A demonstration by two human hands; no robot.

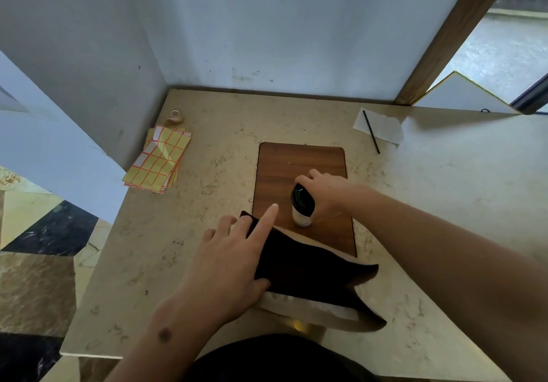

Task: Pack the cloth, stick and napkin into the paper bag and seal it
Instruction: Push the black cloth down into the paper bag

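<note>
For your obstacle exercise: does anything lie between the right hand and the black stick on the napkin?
Nothing visible does. The right hand grips a small cup on the wooden board; bare tabletop separates it from the stick on the napkin.

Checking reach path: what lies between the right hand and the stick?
In the head view, only bare wooden board and bare tabletop lie between the right hand, gripping a cup, and the stick on the napkin.
</note>
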